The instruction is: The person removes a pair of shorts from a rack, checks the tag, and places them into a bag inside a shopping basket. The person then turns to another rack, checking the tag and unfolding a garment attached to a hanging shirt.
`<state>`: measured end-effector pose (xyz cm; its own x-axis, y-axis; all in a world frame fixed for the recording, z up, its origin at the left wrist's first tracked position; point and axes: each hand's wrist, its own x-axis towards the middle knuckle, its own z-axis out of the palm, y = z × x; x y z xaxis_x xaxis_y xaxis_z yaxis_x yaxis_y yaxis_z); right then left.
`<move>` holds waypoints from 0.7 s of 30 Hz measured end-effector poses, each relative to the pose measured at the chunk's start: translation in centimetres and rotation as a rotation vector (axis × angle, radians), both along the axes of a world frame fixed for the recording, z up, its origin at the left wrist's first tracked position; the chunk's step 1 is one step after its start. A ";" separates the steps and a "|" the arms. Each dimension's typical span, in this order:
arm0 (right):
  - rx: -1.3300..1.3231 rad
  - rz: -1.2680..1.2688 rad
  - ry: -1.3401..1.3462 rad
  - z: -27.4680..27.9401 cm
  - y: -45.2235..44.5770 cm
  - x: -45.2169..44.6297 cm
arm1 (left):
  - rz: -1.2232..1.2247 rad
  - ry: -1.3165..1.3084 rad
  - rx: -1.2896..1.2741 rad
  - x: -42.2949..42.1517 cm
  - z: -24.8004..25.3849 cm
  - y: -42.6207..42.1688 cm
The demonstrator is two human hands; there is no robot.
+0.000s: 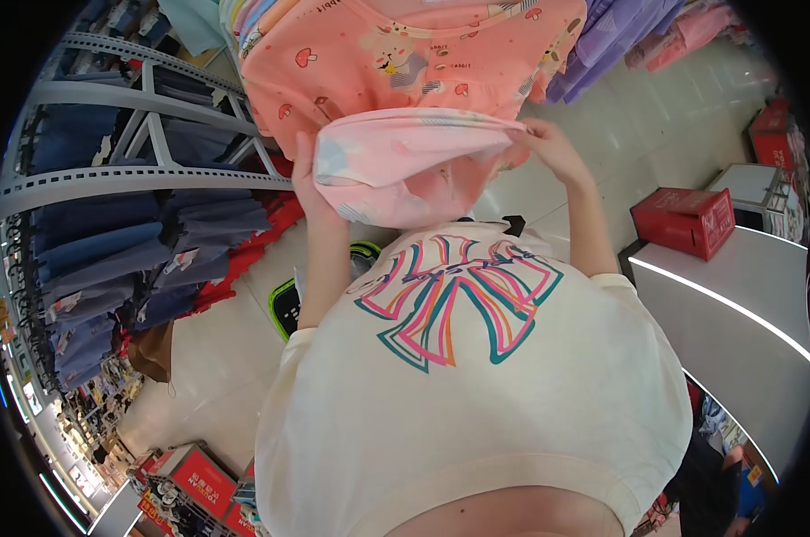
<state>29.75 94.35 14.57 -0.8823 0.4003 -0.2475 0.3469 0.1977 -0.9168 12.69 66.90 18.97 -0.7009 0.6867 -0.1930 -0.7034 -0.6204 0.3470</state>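
Observation:
A coral-pink children's top (369, 67) with rabbit and mushroom prints hangs in front of me. Its lower part looks turned up, showing a paler pink fold (396, 157); I cannot tell for certain that both are one garment. My left hand (308, 179) grips the fold's left end, with most of its fingers hidden behind the cloth. At the right end, my right hand (552, 150) pinches the edge between thumb and fingers. The cloth is stretched between both hands, sagging open toward me.
Purple clothes (602, 45) hang right of the top. On the left, a white metal rack (154, 179) holds dark blue garments (109, 237). A red box (682, 219) stands on a grey counter (727, 304) at right. A green-edged black item (286, 309) lies low by my left arm.

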 end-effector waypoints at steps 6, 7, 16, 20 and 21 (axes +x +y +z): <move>-0.536 -0.142 0.252 1.3 1.3 0.3 | 0.136 0.032 -0.115 -0.8 0.6 -0.1; -0.599 -0.178 0.288 1.2 1.4 0.0 | 0.136 0.023 -0.160 -0.8 0.4 -0.2; -1.112 -0.214 0.400 2.0 0.9 -1.0 | 0.054 0.154 -0.010 -1.4 -2.1 -2.4; -1.237 0.045 0.377 3.0 0.9 -0.4 | 0.002 0.124 -0.014 -2.6 -4.0 -3.9; -1.262 0.154 0.361 3.3 1.0 -0.2 | -0.019 0.099 0.004 -2.3 -3.0 -3.7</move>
<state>29.52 95.30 17.84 -0.9923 -0.0399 -0.1175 0.0971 -0.8396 -0.5345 10.40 63.23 15.99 -0.7029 0.7010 -0.1206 -0.6777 -0.6086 0.4126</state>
